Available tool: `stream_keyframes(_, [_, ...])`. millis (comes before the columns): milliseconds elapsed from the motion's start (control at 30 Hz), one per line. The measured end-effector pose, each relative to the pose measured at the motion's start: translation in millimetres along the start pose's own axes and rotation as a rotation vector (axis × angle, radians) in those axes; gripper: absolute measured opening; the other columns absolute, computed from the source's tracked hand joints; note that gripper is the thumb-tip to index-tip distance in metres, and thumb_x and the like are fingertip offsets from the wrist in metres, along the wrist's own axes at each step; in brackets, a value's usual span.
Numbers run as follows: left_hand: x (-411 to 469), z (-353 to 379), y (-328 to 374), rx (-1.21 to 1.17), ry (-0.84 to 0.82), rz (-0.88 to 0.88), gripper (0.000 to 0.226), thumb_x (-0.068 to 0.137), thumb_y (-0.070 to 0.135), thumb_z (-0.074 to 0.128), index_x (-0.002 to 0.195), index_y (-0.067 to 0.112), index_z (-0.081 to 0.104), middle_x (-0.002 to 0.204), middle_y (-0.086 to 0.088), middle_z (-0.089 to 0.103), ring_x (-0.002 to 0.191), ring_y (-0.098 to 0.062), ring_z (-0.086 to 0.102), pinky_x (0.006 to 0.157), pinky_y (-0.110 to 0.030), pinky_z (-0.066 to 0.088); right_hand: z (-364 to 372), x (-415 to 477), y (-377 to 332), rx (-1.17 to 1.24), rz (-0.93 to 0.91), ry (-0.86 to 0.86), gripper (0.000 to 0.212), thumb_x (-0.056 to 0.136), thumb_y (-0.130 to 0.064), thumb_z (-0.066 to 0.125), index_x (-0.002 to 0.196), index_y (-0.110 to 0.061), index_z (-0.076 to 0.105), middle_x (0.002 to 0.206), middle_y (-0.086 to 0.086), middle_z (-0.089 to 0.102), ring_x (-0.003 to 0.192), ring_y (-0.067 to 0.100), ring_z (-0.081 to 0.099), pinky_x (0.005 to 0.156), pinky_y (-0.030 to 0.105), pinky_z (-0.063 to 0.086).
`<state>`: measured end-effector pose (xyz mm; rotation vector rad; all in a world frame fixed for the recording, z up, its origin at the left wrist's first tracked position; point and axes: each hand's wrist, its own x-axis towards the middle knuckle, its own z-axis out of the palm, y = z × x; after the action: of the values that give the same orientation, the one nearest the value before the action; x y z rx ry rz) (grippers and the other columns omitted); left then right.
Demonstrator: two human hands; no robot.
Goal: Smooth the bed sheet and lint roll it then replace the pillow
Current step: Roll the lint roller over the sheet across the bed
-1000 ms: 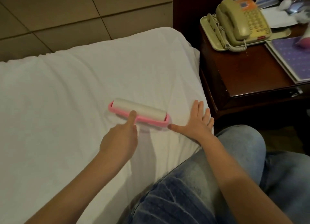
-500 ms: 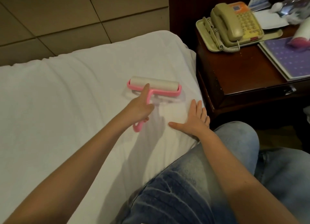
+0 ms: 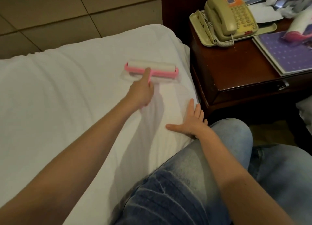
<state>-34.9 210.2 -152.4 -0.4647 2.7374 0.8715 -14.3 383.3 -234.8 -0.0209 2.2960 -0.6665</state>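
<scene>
Head cam: my left hand grips the pink lint roller, which sits on the bed sheet near its top corner. My right hand is flat on the sheet, fingers straight. Looks mid-rolling to me. No pillow in view, so that's left.

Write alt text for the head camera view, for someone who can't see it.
A person's left hand grips a pink lint roller pressed on a white bed sheet, while the right hand rests flat on the sheet beside a denim-clad knee. A dark wooden nightstand next to the bed holds a beige telephone.
</scene>
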Motion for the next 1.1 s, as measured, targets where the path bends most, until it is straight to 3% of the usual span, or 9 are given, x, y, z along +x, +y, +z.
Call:
stream_keyframes(67, [31.2,-3.8,25.2,0.053,-0.025,0.002,0.055,0.1,0.017,0.029,0.15,0.028,0.009,0.105,-0.019,0.058,0.054,-0.019,0.052,0.039,-0.025,0.037,-1.9,4.1,-3.9,0.035,-0.012,0.048,0.134,0.068,-0.07,0.067,0.143,-0.022,-0.033,0.154,0.008,-0.03,0.143,0.027,-0.021,0.114,0.048,-0.008])
stream_keyframes(200, [13.4,-3.8,36.8,0.123,-0.085,-0.038,0.058,0.099,0.015,0.03,0.151,0.027,0.006,0.117,-0.018,0.055,0.056,-0.017,0.051,0.035,-0.023,0.036,-2.7,11.6,-3.1,0.054,-0.031,0.092,0.135,0.064,-0.073,0.067,0.144,-0.024,-0.03,0.155,0.005,-0.028,0.144,0.025,-0.021,0.115,0.05,-0.008])
stream_keyframes(367, [-90.4,-13.6,-5.1,0.253,-0.252,-0.038,0.054,0.099,0.025,0.031,0.149,0.035,0.012,0.077,0.0,0.054,0.051,-0.015,0.054,0.04,-0.022,0.041,1.0,13.9,-0.3,0.066,-0.039,0.09,0.135,0.065,-0.07,0.069,0.143,-0.025,-0.032,0.155,0.005,-0.029,0.143,0.025,-0.022,0.114,0.05,-0.008])
stream_keyframes(467, [-56.0,-10.2,-5.8,0.282,-0.104,0.011,0.054,0.098,0.022,0.034,0.149,0.032,0.017,0.099,-0.017,0.065,0.075,-0.033,0.062,0.059,-0.028,0.043,0.4,13.3,-2.0,0.07,-0.024,0.088,0.135,0.065,-0.07,0.069,0.143,-0.025,-0.032,0.155,0.006,-0.029,0.143,0.026,-0.022,0.114,0.05,-0.008])
stream_keyframes(633, [53.7,15.3,45.3,0.186,-0.024,0.084,0.057,0.098,0.018,0.031,0.15,0.025,0.009,0.128,-0.018,0.051,0.108,-0.033,0.053,0.077,-0.034,0.04,-0.1,13.4,0.1,0.074,-0.019,0.078,0.135,0.064,-0.074,0.067,0.143,-0.026,-0.033,0.155,0.005,-0.029,0.143,0.026,-0.022,0.114,0.05,-0.009])
stream_keyframes(767, [27.7,13.4,41.0,0.251,-0.076,0.094,0.06,0.098,0.016,0.031,0.151,0.024,0.005,0.123,-0.018,0.053,0.086,-0.026,0.051,0.067,-0.031,0.037,-2.6,16.6,3.8,0.144,-0.017,0.099,0.136,0.063,-0.072,0.069,0.144,-0.026,-0.03,0.156,0.002,-0.024,0.144,0.025,-0.018,0.115,0.049,-0.006])
stream_keyframes(933, [-51.8,-16.7,-2.7,0.356,-0.255,0.013,0.056,0.099,0.023,0.032,0.149,0.036,0.01,0.078,-0.005,0.054,0.053,-0.018,0.048,0.051,-0.026,0.041,-4.1,24.9,7.9,0.275,-0.048,0.095,0.136,0.063,-0.063,0.076,0.146,-0.026,-0.026,0.159,-0.001,-0.012,0.146,0.028,-0.001,0.117,0.05,0.01])
stream_keyframes(1033, [-15.9,-16.4,12.2,0.376,-0.155,0.088,0.053,0.099,0.024,0.033,0.148,0.032,0.016,0.095,-0.015,0.061,0.048,-0.02,0.052,0.036,-0.013,0.036,-6.9,28.4,8.3,0.321,-0.066,0.091,0.134,0.064,-0.061,0.077,0.147,-0.027,-0.023,0.159,-0.001,-0.008,0.145,0.029,0.004,0.115,0.048,0.015])
stream_keyframes(1100, [26.5,-5.3,31.1,0.384,-0.085,0.14,0.054,0.099,0.02,0.032,0.15,0.026,0.015,0.117,-0.023,0.058,0.077,-0.032,0.061,0.056,-0.02,0.04,-9.0,30.8,8.3,0.383,-0.069,0.094,0.129,0.065,-0.061,0.076,0.149,-0.029,-0.017,0.158,-0.001,0.0,0.144,0.03,0.011,0.115,0.049,0.02])
